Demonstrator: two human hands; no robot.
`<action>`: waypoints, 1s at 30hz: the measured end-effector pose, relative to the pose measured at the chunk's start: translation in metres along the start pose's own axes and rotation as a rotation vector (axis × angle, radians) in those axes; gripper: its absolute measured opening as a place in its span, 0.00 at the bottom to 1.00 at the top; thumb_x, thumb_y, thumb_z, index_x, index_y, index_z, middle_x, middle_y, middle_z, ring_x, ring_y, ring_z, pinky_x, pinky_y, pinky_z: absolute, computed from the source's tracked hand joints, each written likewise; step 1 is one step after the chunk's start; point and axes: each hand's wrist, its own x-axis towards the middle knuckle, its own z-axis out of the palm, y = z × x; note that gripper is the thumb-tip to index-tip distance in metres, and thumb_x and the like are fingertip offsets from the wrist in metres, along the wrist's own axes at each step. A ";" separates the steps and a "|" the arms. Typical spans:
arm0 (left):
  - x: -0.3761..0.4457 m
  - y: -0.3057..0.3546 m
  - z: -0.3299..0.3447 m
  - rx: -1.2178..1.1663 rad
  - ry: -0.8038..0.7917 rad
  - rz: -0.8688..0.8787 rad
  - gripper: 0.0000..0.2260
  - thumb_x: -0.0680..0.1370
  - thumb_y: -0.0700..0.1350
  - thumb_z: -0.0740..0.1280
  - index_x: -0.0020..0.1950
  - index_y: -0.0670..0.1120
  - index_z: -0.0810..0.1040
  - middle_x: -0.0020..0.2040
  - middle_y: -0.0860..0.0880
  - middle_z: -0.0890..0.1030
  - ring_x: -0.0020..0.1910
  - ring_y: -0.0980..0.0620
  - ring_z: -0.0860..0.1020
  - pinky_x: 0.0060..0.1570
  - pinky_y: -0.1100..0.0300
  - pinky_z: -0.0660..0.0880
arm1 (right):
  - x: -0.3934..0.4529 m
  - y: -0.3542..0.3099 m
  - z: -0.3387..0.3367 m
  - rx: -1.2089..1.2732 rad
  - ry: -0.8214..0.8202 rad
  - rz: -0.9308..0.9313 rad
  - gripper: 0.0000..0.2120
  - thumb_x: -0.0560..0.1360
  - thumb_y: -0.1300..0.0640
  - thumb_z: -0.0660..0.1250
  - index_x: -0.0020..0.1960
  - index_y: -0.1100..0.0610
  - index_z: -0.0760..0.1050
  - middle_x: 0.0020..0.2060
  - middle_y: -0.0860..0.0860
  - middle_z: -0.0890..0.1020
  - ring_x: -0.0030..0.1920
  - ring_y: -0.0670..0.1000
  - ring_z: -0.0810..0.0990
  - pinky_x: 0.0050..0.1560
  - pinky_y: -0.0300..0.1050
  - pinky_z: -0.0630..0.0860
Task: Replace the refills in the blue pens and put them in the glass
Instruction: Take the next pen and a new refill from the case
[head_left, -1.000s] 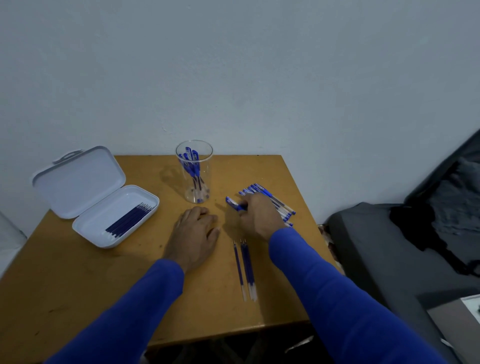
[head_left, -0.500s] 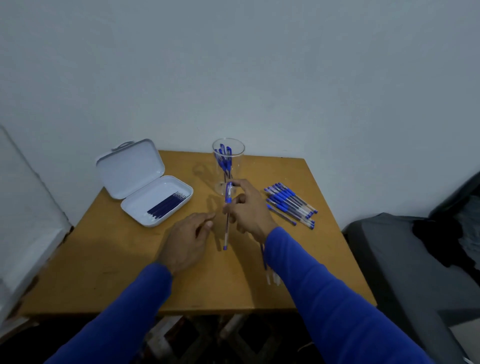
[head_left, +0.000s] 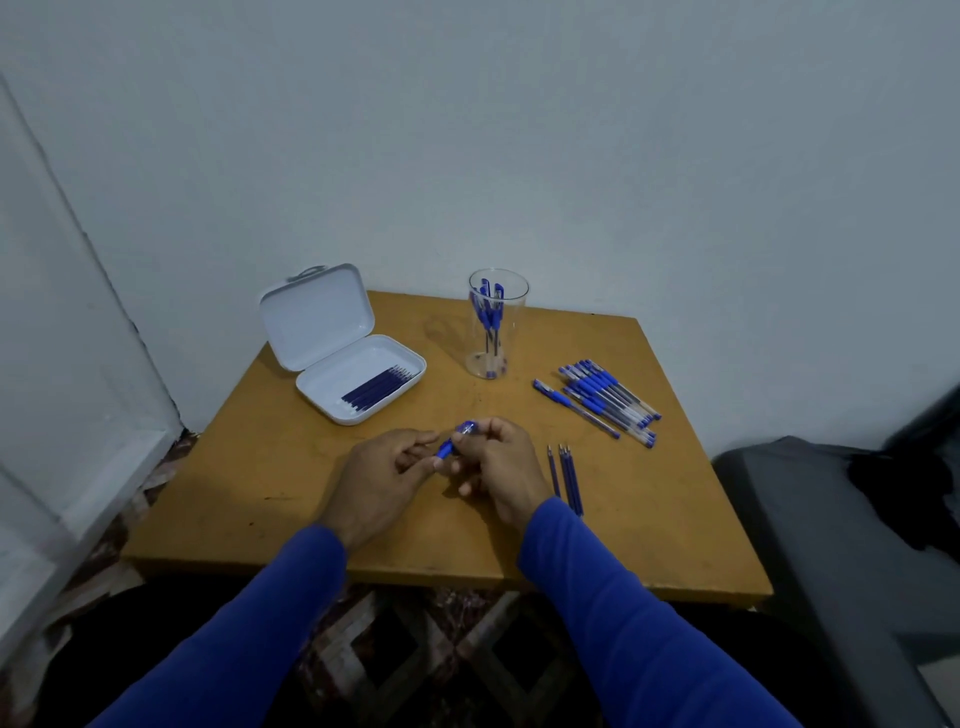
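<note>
Left hand (head_left: 387, 475) and right hand (head_left: 501, 470) both pinch one blue pen (head_left: 453, 440) above the table (head_left: 260, 488), near the glass (head_left: 496, 322)

Surface (head_left: 260, 499): ochre-brown wood. Case (head_left: 332, 332): white, holding dark navy refills (head_left: 376, 388). Glass (head_left: 497, 322): clear; pens inside blue. Loose pens (head_left: 605, 400): clear barrels, blue grips and caps. Sleeves (head_left: 623, 613): solid royal blue. Wall (head_left: 519, 130): pale grey-white.

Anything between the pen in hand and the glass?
Nothing visible. Both hands, left hand and right hand, hold the pen above bare table; the glass stands straight beyond, mouth open. The loose pens lie off to the right.
</note>
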 end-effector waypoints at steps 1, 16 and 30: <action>0.000 -0.001 0.000 0.009 -0.009 -0.002 0.15 0.78 0.47 0.72 0.65 0.51 0.81 0.51 0.59 0.82 0.50 0.62 0.80 0.53 0.63 0.79 | -0.002 0.001 -0.002 0.012 -0.006 0.002 0.07 0.80 0.61 0.68 0.57 0.63 0.75 0.43 0.62 0.84 0.34 0.52 0.81 0.26 0.41 0.76; -0.005 0.000 0.004 0.021 -0.070 0.024 0.07 0.80 0.50 0.69 0.55 0.54 0.85 0.42 0.59 0.80 0.42 0.60 0.77 0.42 0.65 0.72 | -0.006 0.002 -0.016 0.025 -0.092 -0.019 0.11 0.78 0.64 0.71 0.58 0.68 0.76 0.41 0.62 0.84 0.34 0.51 0.82 0.26 0.39 0.78; 0.000 -0.005 0.004 0.000 -0.144 -0.046 0.05 0.80 0.48 0.70 0.52 0.53 0.86 0.40 0.58 0.80 0.41 0.60 0.77 0.43 0.64 0.71 | -0.006 0.008 -0.021 0.033 -0.133 -0.018 0.11 0.80 0.65 0.67 0.60 0.70 0.74 0.44 0.64 0.85 0.38 0.53 0.85 0.31 0.40 0.81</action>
